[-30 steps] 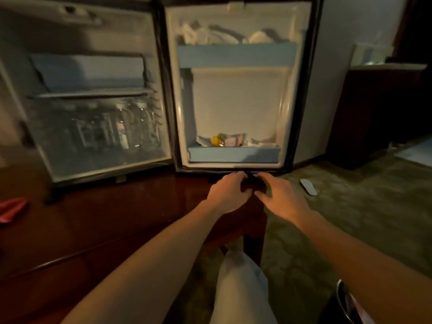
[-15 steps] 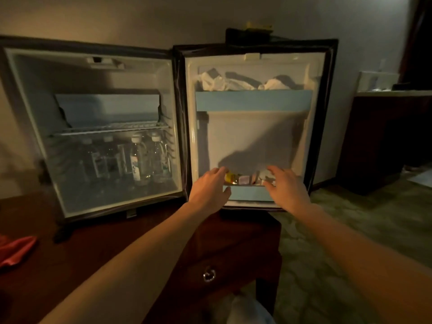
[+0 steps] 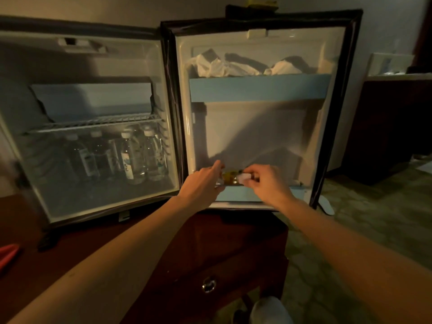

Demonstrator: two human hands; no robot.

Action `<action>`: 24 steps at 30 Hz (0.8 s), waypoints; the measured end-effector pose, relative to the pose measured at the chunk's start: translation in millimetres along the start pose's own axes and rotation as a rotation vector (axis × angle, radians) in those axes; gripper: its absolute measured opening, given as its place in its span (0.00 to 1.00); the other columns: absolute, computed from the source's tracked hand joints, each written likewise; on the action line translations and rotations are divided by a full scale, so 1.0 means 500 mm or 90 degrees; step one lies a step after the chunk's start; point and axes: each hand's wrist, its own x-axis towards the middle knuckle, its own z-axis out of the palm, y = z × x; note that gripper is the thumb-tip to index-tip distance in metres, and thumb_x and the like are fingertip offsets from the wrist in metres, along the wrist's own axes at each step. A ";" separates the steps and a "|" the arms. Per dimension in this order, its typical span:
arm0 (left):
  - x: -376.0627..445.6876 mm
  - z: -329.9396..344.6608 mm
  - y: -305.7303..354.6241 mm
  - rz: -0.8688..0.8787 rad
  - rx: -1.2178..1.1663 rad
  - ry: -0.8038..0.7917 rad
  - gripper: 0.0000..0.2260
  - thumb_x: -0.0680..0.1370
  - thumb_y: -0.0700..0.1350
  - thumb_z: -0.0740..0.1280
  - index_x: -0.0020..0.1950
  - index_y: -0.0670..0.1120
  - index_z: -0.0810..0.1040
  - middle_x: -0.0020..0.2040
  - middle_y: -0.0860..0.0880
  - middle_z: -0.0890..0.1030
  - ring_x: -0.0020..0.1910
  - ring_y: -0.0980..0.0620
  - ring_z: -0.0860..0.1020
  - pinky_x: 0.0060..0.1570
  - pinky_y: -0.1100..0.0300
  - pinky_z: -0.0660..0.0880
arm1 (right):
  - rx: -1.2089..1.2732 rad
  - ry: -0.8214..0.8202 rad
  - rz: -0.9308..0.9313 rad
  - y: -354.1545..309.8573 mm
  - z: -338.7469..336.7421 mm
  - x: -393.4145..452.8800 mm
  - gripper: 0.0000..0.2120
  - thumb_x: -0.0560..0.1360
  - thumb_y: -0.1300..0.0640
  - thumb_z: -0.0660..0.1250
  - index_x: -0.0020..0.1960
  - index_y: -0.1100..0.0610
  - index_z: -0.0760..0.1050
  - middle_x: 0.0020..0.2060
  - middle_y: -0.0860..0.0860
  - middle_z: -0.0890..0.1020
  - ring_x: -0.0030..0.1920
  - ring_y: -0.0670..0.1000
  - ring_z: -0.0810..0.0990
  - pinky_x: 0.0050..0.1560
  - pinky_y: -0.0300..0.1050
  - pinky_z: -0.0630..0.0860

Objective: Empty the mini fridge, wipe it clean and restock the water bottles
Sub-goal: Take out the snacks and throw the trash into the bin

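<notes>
- Dark reddish-brown wood makes up the polished cabinet that carries everything; a round metal pull sits on its front.
- A black-cased mini fridge with a pale plastic lining stands open on that cabinet, its cavity facing the camera.
- The fridge's open door, edged with a black seal, hangs to the right of the cavity and shows its inner side, with two pale blue shelf rails.
- A white wire shelf crosses the cavity at mid height.
- Four clear plastic water bottles with white caps stand upright in a row beneath the wire shelf, on the fridge floor, close together.
- Crumpled white packets fill the upper door shelf.
- The left hand reaches into the lower door shelf, fingers loosely curled; whether it grips anything, I cannot tell.
- The right hand reaches into the same shelf just beside the left, its fingertips pinched on a small white packet.
- A small yellowish item lies between the two hands in the lower door shelf; it is too blurred to identify.
- A red cloth-like thing lies at the cabinet's left edge, well apart from the fridge.
</notes>
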 end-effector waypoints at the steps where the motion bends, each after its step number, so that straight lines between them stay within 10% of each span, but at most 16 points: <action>1: -0.002 0.001 0.000 -0.003 -0.001 -0.001 0.19 0.77 0.52 0.70 0.61 0.48 0.64 0.59 0.47 0.81 0.55 0.42 0.81 0.49 0.43 0.78 | 0.025 0.026 0.013 0.004 -0.010 0.000 0.05 0.72 0.54 0.73 0.48 0.52 0.82 0.39 0.48 0.84 0.41 0.48 0.82 0.45 0.44 0.77; 11: 0.011 0.004 0.020 0.004 0.092 -0.071 0.14 0.81 0.54 0.63 0.61 0.47 0.70 0.58 0.46 0.79 0.58 0.44 0.76 0.54 0.50 0.73 | 0.056 0.173 0.017 0.031 -0.127 -0.032 0.06 0.75 0.55 0.70 0.52 0.52 0.79 0.41 0.45 0.79 0.42 0.44 0.77 0.42 0.33 0.71; 24: 0.039 -0.011 0.007 0.104 0.274 -0.156 0.12 0.83 0.49 0.62 0.65 0.49 0.75 0.64 0.49 0.74 0.65 0.49 0.72 0.60 0.53 0.70 | 0.035 0.023 -0.052 0.062 -0.079 -0.022 0.09 0.77 0.55 0.68 0.55 0.56 0.74 0.50 0.49 0.78 0.50 0.50 0.77 0.49 0.43 0.71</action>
